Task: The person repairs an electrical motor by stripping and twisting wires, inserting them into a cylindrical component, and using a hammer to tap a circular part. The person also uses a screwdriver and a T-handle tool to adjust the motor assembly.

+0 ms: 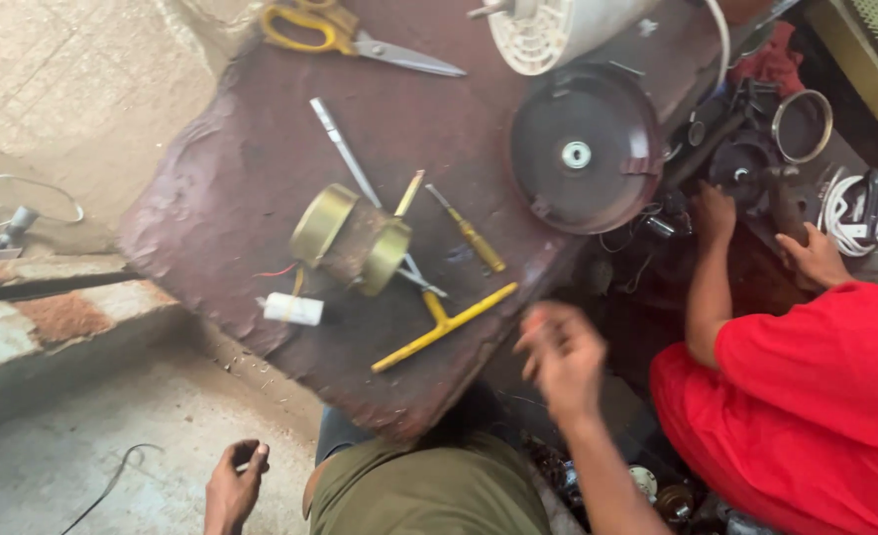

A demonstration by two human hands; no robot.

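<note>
My left hand [233,485]: low, off board's near edge, above concrete floor; fingers curled around small pale item, too small to identify. My right hand [561,355]: raised past board's near right corner, motion-blurred; fingers spread, loose, holding nothing. Nearest to it: yellow T-handle tool [445,325] flat at board's near edge. Brass-capped motor [351,239] on side, mid-board [251,149]. Small screwdriver [469,230] just beside. Scissors [345,32] at far edge. Co-worker in red sleeve [756,347] right, both hands in parts pile.
</note>
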